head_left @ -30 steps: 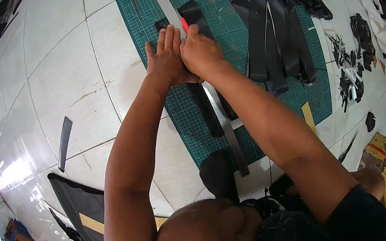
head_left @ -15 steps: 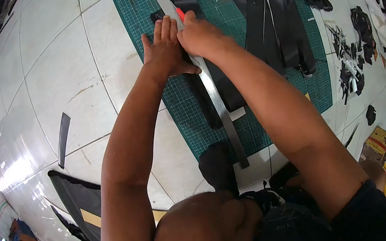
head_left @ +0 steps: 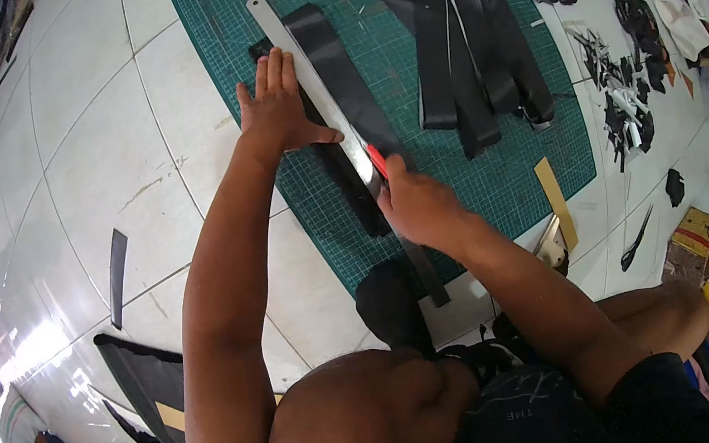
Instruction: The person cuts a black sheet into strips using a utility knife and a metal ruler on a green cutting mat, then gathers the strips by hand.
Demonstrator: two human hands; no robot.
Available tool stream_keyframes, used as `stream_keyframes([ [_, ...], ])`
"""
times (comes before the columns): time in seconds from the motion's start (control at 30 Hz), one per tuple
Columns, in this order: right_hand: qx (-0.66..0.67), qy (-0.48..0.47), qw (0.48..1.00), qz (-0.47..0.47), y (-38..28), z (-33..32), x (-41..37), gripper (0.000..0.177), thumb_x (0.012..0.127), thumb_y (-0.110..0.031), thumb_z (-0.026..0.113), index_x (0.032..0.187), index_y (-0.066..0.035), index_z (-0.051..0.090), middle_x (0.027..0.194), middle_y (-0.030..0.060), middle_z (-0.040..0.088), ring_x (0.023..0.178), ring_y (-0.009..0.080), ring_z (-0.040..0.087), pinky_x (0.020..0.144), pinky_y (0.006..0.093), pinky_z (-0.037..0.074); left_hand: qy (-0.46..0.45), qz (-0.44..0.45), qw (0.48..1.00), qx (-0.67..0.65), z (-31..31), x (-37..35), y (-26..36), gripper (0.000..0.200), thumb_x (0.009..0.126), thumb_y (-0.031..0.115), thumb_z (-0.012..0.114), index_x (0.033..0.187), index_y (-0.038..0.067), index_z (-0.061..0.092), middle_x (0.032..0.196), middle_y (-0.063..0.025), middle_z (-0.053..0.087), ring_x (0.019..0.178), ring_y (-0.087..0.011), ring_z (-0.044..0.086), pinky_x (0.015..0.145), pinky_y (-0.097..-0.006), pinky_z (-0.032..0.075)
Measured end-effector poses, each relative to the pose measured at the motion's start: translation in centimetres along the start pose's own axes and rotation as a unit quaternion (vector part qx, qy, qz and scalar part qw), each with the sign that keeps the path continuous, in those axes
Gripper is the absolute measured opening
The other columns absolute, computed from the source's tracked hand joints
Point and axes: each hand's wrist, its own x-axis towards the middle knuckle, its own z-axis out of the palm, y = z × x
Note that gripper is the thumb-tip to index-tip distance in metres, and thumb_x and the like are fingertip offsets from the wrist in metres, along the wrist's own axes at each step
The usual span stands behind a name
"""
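Observation:
My left hand (head_left: 277, 118) lies flat with fingers spread, pressing on a long metal ruler (head_left: 307, 77) and the narrow black strip beside it. In my right hand (head_left: 424, 209) is a red utility knife (head_left: 378, 161), held against the ruler's right edge partway down. A wide black fabric strip (head_left: 345, 67) runs along that edge. The narrow black strip (head_left: 347, 186) lies left of the ruler. All of this rests on a green cutting mat (head_left: 496, 186). Whether the blade touches the fabric is hidden.
Several long black strips (head_left: 468, 58) are heaped on the mat's right side. A tan strip (head_left: 554, 196) crosses its lower right edge. Scissors (head_left: 639, 239) and a pile of scraps (head_left: 626, 103) lie on the tiled floor. A black-socked foot (head_left: 390, 308) is beside the ruler's near end.
My right hand has drawn the red knife down along the ruler toward my body. The left hand stays spread on the ruler; the view has shifted slightly.

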Motion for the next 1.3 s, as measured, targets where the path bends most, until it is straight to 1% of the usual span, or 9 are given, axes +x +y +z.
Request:
stream_keyframes([
  [0.23, 0.112, 0.132, 0.984, -0.05, 3.6, -3.6, -4.9, 0.033, 0.102, -0.028, 0.052, 0.118, -0.001, 0.042, 0.083, 0.0228, 0.066, 0.077, 0.043, 0.068, 0.068, 0.05, 0.052, 0.067, 0.027, 0.996, -0.046, 1.1, -0.2, -0.8, 0.143, 0.045, 0.066, 0.09, 0.155, -0.001, 0.027, 0.163, -0.0194, 0.024, 0.153, -0.0328, 0.021, 0.119, -0.0642, 0.02],
  [0.37, 0.135, 0.163, 0.975, -0.064, 8.5, -6.2, -5.7, 0.035, 0.101, -0.031, 0.055, 0.122, -0.004, 0.044, 0.081, 0.0199, 0.062, 0.075, 0.0411, 0.064, 0.068, 0.0469, 0.048, 0.147, -0.022, 0.977, -0.154, -1.6, 1.9, -0.8, 0.089, 0.075, 0.06, 0.075, 0.137, 0.0, 0.056, 0.138, -0.0208, 0.055, 0.131, -0.0363, 0.05, 0.111, -0.0549, 0.032],
  [0.5, 0.061, 0.172, 0.981, -0.07, 13.2, -6.0, -7.2, 0.039, 0.101, -0.03, 0.056, 0.122, -0.001, 0.044, 0.085, 0.0207, 0.065, 0.076, 0.0395, 0.067, 0.069, 0.0484, 0.051, 0.29, -0.017, 0.953, -0.08, -2.2, 6.6, -0.3, 0.063, 0.086, 0.045, 0.069, 0.134, 0.005, 0.059, 0.131, -0.0169, 0.057, 0.127, -0.0368, 0.051, 0.11, -0.0522, 0.033],
  [0.6, 0.037, 0.172, 0.982, -0.065, 16.0, -6.4, -9.2, 0.043, 0.1, -0.032, 0.058, 0.127, 0.0, 0.046, 0.088, 0.0206, 0.065, 0.081, 0.0395, 0.067, 0.072, 0.0472, 0.051, 0.176, 0.001, 0.984, 0.027, -3.6, 8.3, 0.3, 0.055, 0.086, 0.039, 0.071, 0.13, 0.007, 0.061, 0.135, -0.0159, 0.055, 0.13, -0.0369, 0.048, 0.112, -0.0538, 0.031],
  [0.73, 0.03, 0.15, 0.988, -0.014, 20.6, -7.6, -12.2, 0.042, 0.099, -0.031, 0.06, 0.127, -0.002, 0.047, 0.094, 0.0225, 0.066, 0.086, 0.0409, 0.068, 0.073, 0.0466, 0.053, 0.158, 0.008, 0.982, -0.104, -4.6, 8.8, 0.8, 0.023, 0.088, 0.022, 0.069, 0.105, 0.007, 0.064, 0.106, -0.01, 0.066, 0.108, -0.0282, 0.061, 0.097, -0.0476, 0.042],
  [0.83, -0.011, 0.148, 0.989, 0.005, 25.2, -8.4, -14.3, 0.04, 0.097, -0.025, 0.063, 0.126, -0.003, 0.047, 0.096, 0.0226, 0.066, 0.086, 0.04, 0.069, 0.073, 0.0462, 0.053, 0.173, 0.126, 0.895, -0.391, -5.9, 6.4, 1.6, 0.012, 0.088, 0.011, 0.066, 0.095, 0.006, 0.058, 0.086, -0.0031, 0.061, 0.087, -0.0163, 0.059, 0.082, -0.0331, 0.044],
  [0.93, -0.075, 0.146, 0.986, 0.005, 28.1, -9.9, -16.9, 0.033, 0.096, -0.019, 0.064, 0.121, -0.006, 0.048, 0.098, 0.0199, 0.067, 0.087, 0.0394, 0.069, 0.074, 0.0462, 0.054, 0.156, 0.224, 0.831, -0.485, -9.0, 3.3, 3.4, 0.012, 0.087, 0.005, 0.065, 0.092, 0.006, 0.054, 0.082, 0.0003, 0.055, 0.081, -0.0096, 0.052, 0.074, -0.0243, 0.04],
  [1.13, -0.143, 0.135, 0.98, 0.03, 30.7, -13.6, -21.1, 0.028, 0.098, -0.019, 0.061, 0.119, -0.007, 0.046, 0.097, 0.0194, 0.066, 0.082, 0.0363, 0.069, 0.072, 0.0467, 0.054, 0.08, 0.342, 0.839, -0.415, -15.9, 2.7, 11.2, 0.018, 0.088, 0.007, 0.068, 0.093, 0.006, 0.051, 0.086, 0.0012, 0.051, 0.08, -0.0096, 0.049, 0.074, -0.027, 0.042],
  [1.3, -0.172, 0.135, 0.975, 0.048, 29.9, -15.9, -22.6, 0.026, 0.099, -0.02, 0.058, 0.118, -0.006, 0.046, 0.1, 0.0189, 0.064, 0.084, 0.0356, 0.067, 0.074, 0.0465, 0.053, 0.249, 0.342, 0.867, -0.261, -16.2, 10.0, 14.6, 0.058, 0.085, 0.028, 0.078, 0.128, 0.0, 0.052, 0.122, -0.0183, 0.06, 0.115, -0.0311, 0.058, 0.099, -0.042, 0.048],
])
